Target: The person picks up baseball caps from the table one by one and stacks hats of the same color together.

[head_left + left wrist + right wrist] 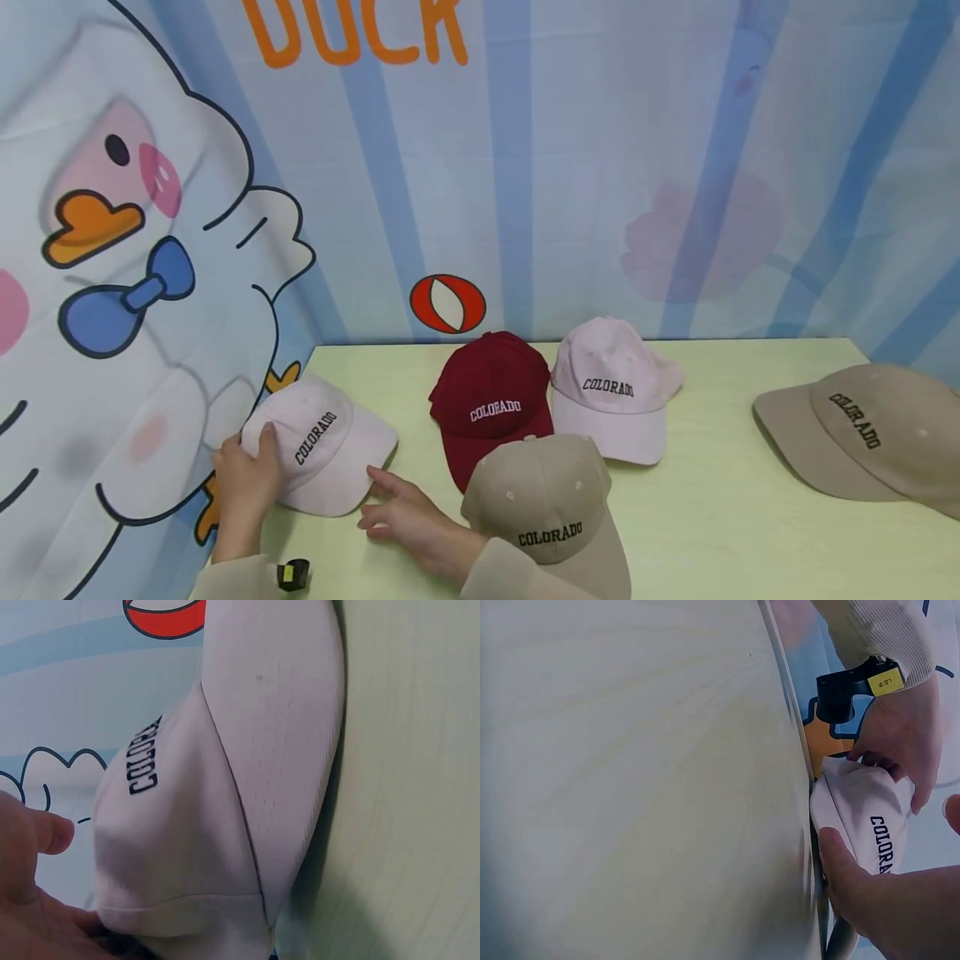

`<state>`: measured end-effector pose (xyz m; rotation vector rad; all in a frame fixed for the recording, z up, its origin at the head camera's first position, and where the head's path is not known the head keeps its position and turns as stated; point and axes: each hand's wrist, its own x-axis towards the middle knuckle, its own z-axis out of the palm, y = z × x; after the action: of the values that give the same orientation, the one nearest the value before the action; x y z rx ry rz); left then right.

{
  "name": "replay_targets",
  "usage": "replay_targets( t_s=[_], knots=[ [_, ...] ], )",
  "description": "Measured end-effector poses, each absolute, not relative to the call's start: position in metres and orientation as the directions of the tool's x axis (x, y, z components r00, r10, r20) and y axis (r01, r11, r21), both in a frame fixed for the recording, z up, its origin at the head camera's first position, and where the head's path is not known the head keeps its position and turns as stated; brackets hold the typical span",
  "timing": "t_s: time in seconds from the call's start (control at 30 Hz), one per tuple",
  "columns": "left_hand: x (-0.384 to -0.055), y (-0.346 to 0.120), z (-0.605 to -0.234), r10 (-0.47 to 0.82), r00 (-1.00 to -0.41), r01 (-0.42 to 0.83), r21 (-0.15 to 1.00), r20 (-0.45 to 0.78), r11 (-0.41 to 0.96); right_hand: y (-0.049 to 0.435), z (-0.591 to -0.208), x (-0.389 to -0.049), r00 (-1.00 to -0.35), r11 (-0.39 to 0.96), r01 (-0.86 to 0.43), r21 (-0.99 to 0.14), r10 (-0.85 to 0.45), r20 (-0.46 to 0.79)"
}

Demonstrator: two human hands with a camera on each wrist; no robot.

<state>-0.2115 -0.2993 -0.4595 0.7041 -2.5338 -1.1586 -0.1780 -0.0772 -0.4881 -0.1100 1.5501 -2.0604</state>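
Observation:
A pale pink baseball cap (318, 450) with dark COLORADO lettering sits at the table's left end, its brim toward the right. My left hand (249, 479) holds it by the back, thumb on the crown; in the right wrist view the left hand's fingers (881, 761) curl at the cap's rear edge. The left wrist view shows the cap (180, 847) side-on, brim upward. Beside the brim is my right hand (412, 521), fingers loosely extended and holding nothing. Whether its fingertips touch the brim, I cannot tell.
A dark red cap (495, 387), a second pale pink cap (611, 383) and a khaki cap (540, 492) cluster mid-table, near my right forearm. Another khaki cap (885, 433) lies at the right. A printed curtain (585, 167) hangs behind the pale yellow table (712, 533).

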Motion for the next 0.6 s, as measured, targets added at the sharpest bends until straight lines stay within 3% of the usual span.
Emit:
replay_targets(
  t_s=[0.17,0.6],
  knots=[
    [-0.211,-0.302,-0.459,-0.553,-0.833,-0.301,0.807,0.037,0.508,-0.075,-0.488,-0.176,-0.847,-0.17,0.374,-0.912,-0.464,-0.26],
    [-0.214,-0.279,-0.442,-0.602,-0.779,-0.101,0.914,0.174,0.394,-0.061,-0.485,-0.173,-0.851,-0.098,0.332,-0.938,-0.46,-0.253]
  ],
)
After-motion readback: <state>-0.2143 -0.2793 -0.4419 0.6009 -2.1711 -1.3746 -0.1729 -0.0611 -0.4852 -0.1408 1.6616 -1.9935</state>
